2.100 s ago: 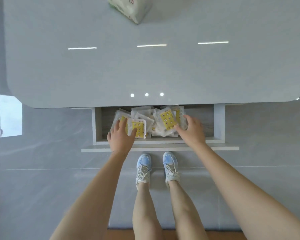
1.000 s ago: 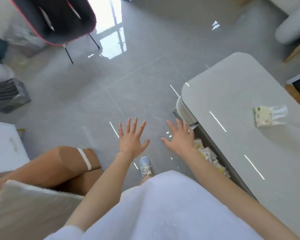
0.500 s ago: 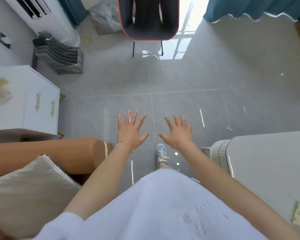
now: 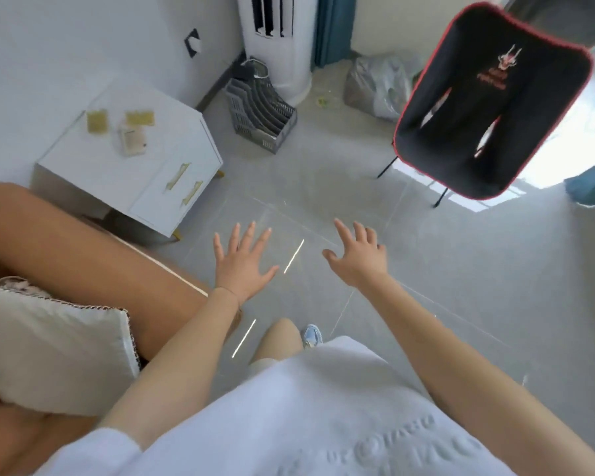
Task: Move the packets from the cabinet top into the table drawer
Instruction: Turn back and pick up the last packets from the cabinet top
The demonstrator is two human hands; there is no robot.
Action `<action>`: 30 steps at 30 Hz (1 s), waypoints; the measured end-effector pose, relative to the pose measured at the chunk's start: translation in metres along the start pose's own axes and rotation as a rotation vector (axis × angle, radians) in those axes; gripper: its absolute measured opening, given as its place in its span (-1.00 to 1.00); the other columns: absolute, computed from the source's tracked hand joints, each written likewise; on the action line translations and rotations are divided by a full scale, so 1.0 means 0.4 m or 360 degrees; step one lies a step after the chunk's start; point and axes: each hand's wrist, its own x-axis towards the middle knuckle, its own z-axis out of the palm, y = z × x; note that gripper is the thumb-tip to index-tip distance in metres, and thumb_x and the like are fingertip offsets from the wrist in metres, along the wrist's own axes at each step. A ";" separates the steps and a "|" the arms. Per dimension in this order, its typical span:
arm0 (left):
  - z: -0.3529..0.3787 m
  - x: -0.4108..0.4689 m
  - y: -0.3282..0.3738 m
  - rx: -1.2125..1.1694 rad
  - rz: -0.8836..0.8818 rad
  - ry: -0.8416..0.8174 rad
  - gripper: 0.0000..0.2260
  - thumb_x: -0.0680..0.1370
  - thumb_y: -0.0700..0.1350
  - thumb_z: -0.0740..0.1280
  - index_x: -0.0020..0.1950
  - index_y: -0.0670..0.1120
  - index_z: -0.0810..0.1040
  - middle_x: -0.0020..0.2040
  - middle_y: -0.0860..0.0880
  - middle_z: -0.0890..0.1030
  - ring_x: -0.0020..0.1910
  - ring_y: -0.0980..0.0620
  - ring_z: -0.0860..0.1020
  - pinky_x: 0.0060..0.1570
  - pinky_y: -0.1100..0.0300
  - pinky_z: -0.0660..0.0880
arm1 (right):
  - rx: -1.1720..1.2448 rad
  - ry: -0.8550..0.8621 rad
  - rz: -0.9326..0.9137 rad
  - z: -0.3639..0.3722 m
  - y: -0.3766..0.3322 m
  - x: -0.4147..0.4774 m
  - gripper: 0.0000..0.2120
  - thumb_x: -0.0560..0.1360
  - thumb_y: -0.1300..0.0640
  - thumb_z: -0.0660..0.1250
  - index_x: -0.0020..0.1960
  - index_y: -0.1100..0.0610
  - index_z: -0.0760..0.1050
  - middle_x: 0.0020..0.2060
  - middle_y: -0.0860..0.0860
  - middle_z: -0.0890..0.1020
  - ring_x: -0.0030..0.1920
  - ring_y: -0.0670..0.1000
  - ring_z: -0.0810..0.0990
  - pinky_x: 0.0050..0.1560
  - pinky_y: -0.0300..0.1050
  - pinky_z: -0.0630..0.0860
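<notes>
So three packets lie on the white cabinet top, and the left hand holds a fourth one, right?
Not quite: in the head view the left hand is open, fingers spread, and holds nothing. The three packets do lie on the white cabinet top.

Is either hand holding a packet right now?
No, the left hand and right hand are both empty with fingers spread, while the packets lie on the cabinet top.

Three packets (image 4: 97,120) (image 4: 140,118) (image 4: 133,140), one cabinet (image 4: 83,156), one chair (image 4: 488,108).
</notes>
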 end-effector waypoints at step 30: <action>-0.244 0.672 -0.848 -0.0674 -0.1300 0.0031 -0.35 0.56 0.27 0.09 0.55 0.16 -0.13 0.58 0.02 -0.06 0.55 -0.07 -0.17 0.45 -0.20 -0.27 | -0.0640 -0.0208 -0.1030 -0.316 -1.079 1.013 -0.29 0.54 -0.26 0.13 0.55 -0.10 -0.10 0.53 0.04 0.04 0.53 0.14 -0.05 0.41 0.13 0.16</action>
